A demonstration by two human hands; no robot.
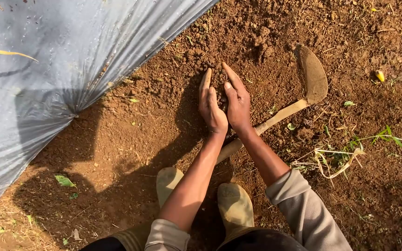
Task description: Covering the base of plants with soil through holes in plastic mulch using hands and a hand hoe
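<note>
Boots (pixel 232 204) planted | left hand (pixel 211 104), right hand (pixel 237 103) cupped together, fingers straight, scooping soil (pixel 219 83) | hoe (pixel 310 83) beside

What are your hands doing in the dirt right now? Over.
Left hand and right hand cupped together around loose reddish-brown soil. Wooden-handled, soil-caked hoe lies apart, right side. Grey plastic sheet spread left.

red-brown soil (pixel 164 116), grey plastic sheet (pixel 47 69)
</note>
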